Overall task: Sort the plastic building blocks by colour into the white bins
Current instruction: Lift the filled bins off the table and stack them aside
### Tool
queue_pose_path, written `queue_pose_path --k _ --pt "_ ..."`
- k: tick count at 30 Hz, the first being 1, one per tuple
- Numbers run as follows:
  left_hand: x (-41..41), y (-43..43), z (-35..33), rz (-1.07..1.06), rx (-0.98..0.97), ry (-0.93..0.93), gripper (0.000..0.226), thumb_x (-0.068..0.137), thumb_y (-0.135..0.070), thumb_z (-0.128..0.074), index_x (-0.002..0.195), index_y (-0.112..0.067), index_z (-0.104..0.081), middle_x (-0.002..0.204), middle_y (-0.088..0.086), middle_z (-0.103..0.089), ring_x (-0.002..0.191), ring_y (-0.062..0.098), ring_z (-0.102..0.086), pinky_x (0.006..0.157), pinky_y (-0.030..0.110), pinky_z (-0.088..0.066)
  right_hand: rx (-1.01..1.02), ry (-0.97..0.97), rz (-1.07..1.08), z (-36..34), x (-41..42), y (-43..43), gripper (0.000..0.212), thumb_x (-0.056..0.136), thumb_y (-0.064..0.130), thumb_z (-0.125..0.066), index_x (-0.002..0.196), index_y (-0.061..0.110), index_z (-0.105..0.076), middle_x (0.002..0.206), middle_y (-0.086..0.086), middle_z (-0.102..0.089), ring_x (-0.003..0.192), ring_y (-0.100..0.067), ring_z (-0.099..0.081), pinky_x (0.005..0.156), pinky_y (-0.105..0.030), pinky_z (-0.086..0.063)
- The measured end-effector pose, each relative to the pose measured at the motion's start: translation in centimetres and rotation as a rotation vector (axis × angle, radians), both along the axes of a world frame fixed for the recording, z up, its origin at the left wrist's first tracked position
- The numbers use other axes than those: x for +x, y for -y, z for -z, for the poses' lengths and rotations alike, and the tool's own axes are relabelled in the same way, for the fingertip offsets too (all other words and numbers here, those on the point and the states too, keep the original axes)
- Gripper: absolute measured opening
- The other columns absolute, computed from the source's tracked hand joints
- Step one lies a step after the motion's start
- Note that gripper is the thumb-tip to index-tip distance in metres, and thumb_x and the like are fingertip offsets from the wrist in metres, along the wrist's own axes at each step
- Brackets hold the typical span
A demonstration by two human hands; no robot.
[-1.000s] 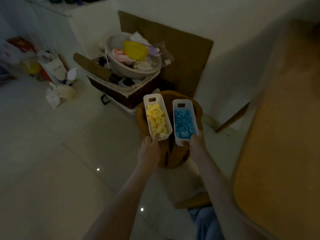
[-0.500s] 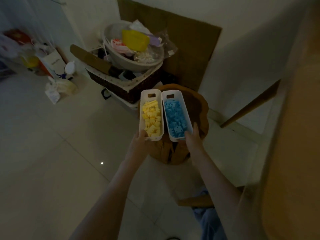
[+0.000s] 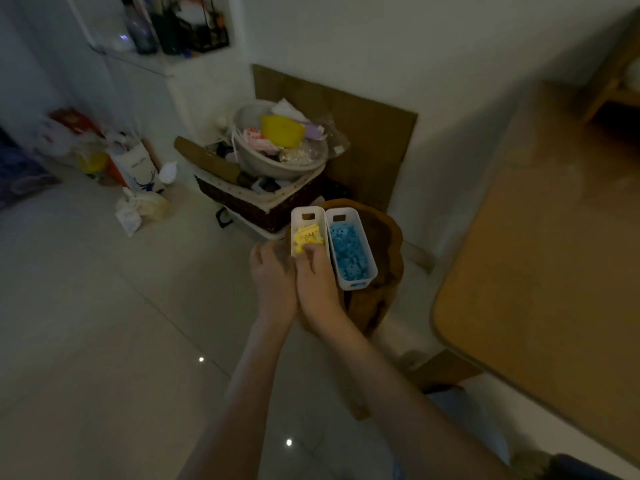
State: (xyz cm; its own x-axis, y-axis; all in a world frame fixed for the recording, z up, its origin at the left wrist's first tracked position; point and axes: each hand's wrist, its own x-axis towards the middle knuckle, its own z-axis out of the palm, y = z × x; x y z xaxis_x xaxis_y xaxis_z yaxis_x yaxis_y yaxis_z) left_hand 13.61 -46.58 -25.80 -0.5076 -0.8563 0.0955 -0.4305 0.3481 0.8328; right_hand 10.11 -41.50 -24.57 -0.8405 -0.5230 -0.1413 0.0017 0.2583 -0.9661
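Observation:
Two white bins stand side by side, touching, on a brown wooden stool. The left bin holds yellow blocks; the right bin holds blue blocks. Both my hands are at the near end of the yellow bin. My left hand grips its near left corner from the side. My right hand curls its fingers over the near rim, fingertips on the yellow blocks. The hands hide that end of the bin. Nothing touches the blue bin.
Behind the stool sits a dark wicker basket with a cluttered grey bowl on top, and cardboard leans on the wall. Bags lie on the tiled floor at left. A wooden table fills the right.
My right hand left the blue bin and moved left onto the near end of the yellow bin. The bins now sit together on the stool, and the view has tilted up.

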Motion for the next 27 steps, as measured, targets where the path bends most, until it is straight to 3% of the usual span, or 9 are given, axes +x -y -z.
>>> queue_pose_path --k 5,7,9,12,14,18,22,25,27 --pt "3.7 -1.0 -7.9 -0.044 -0.005 -0.249 0.024 0.096 -0.006 -0.048 0.119 -0.011 -0.051 0.12 0.009 -0.048 0.103 0.016 -0.051 0.067 0.002 -0.037 -0.154 0.045 -0.129 -7.2 4.2 -0.3 0.03 0.097 0.029 -0.039 0.116 0.013 -0.055 0.112 -0.005 -0.059 0.107 -0.017 -0.055 0.098 -0.045 -0.042" --pt "4.6 -2.3 -10.6 -0.014 -0.081 -0.314 0.02 0.095 -0.005 -0.048 0.114 -0.011 -0.053 0.107 0.002 -0.053 0.09 0.011 -0.055 0.062 -0.001 -0.037 -0.252 0.017 -0.168 -10.1 5.5 -1.7 0.03 0.098 0.028 -0.04 0.119 0.01 -0.053 0.099 0.004 -0.059 0.099 -0.014 -0.054 0.09 -0.034 -0.047" --pt "5.2 -3.8 -12.6 0.031 -0.243 -0.315 0.016 0.094 -0.005 -0.051 0.109 -0.006 -0.056 0.096 -0.005 -0.051 0.076 -0.001 -0.052 0.063 -0.002 -0.036 -0.334 -0.062 -0.19 -12.6 5.9 -3.6 0.027 0.099 0.024 -0.04 0.118 0.009 -0.051 0.09 0.01 -0.053 0.091 -0.011 -0.051 0.08 -0.024 -0.044" --pt "4.4 -5.7 -15.9 0.162 -0.378 -0.204 0.015 0.097 -0.011 -0.048 0.11 -0.007 -0.055 0.09 -0.008 -0.049 0.076 0.007 -0.054 0.061 0.002 -0.037 -0.353 -0.132 -0.157 -16.4 4.8 -6.3 0.019 0.097 0.024 -0.043 0.11 0.014 -0.052 0.094 0.007 -0.056 0.095 -0.014 -0.056 0.085 -0.035 -0.047" --pt "2.8 -7.3 -18.1 0.25 -0.32 -0.066 0.01 0.099 -0.018 -0.044 0.108 -0.017 -0.048 0.088 -0.008 -0.05 0.074 0.009 -0.053 0.058 0.008 -0.039 -0.28 -0.179 -0.104 -18.3 2.7 -8.7 0.017 0.096 0.024 -0.044 0.111 0.018 -0.049 0.099 0.003 -0.056 0.095 -0.015 -0.056 0.079 -0.032 -0.048" --pt "-1.3 -11.6 -21.1 0.355 -0.221 0.026 0.038 0.096 -0.028 -0.046 0.133 -0.02 -0.041 0.114 0.005 -0.061 0.093 0.022 -0.059 0.078 0.035 -0.051 -0.071 -0.415 0.031 -20.6 -2.7 -14.3 0.034 0.095 0.022 -0.046 0.129 0.015 -0.043 0.12 -0.004 -0.054 0.108 -0.019 -0.053 0.086 -0.029 -0.044" --pt "-5.2 -17.5 -21.5 0.557 -0.178 0.02 0.044 0.099 -0.036 -0.042 0.139 -0.021 -0.036 0.119 0.005 -0.059 0.083 0.014 -0.055 0.067 0.027 -0.044 0.237 -0.547 0.223 -20.8 -9.5 -23.3 0.049 0.092 0.016 -0.049 0.138 0.005 -0.034 0.139 -0.015 -0.038 0.128 -0.027 -0.038 0.104 -0.036 -0.035" --pt "-8.3 -22.3 -21.6 0.699 -0.19 0.059 0.045 0.099 -0.038 -0.04 0.141 -0.023 -0.036 0.126 0.004 -0.057 0.1 0.021 -0.058 0.081 0.034 -0.049 0.441 -0.56 0.464 -20.3 -14.0 -31.2 0.057 0.09 0.018 -0.052 0.14 0.002 -0.029 0.14 -0.02 -0.035 0.127 -0.034 -0.037 0.105 -0.047 -0.035" --pt "-10.3 -25.4 -21.5 0.766 -0.192 0.097 0.042 0.098 -0.039 -0.041 0.137 -0.023 -0.039 0.125 0.003 -0.057 0.099 0.02 -0.058 0.078 0.031 -0.045 0.64 -0.604 0.62 -19.9 -15.6 -35.5 0.062 0.088 0.022 -0.054 0.142 0.009 -0.025 0.143 -0.017 -0.033 0.13 -0.035 -0.034 0.106 -0.051 -0.033"
